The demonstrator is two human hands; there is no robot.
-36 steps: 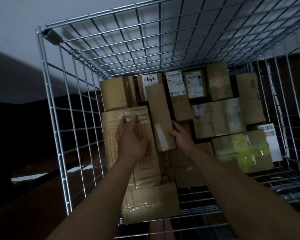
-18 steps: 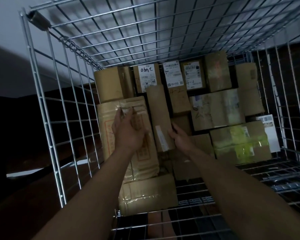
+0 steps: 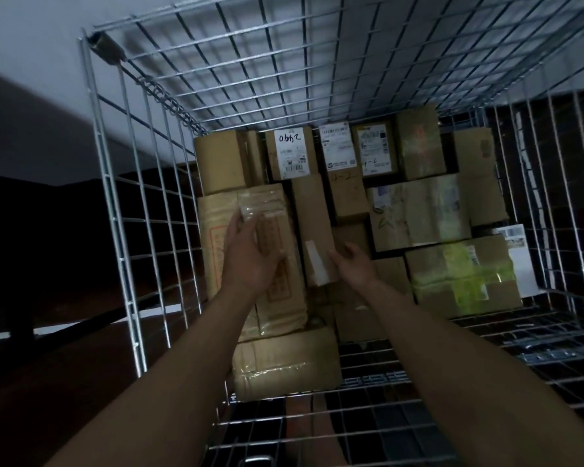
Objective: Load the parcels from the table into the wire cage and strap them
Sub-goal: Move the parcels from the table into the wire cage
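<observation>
Filling most of the view, the wire cage [image 3: 142,230] holds stacked cardboard parcels [image 3: 418,214]. The left hand [image 3: 250,261] lies flat, fingers released, on a long taped parcel [image 3: 226,210]; the right hand [image 3: 354,264] hangs loosely unclenched just beside a narrow parcel [image 3: 312,227].

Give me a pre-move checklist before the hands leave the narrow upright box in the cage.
1. Narrow brown cardboard box seated among neighbours: ok, wedged between the large taped carton and smaller parcels.
2. Left hand clear of load: not ok, resting flat on the taped carton.
3. Right hand empty: ok, fingers loose beside the narrow box.
4. Silver wire cage has free floor: ok, bare mesh at the near side.
5. Strap in place: cannot tell, none visible.
</observation>
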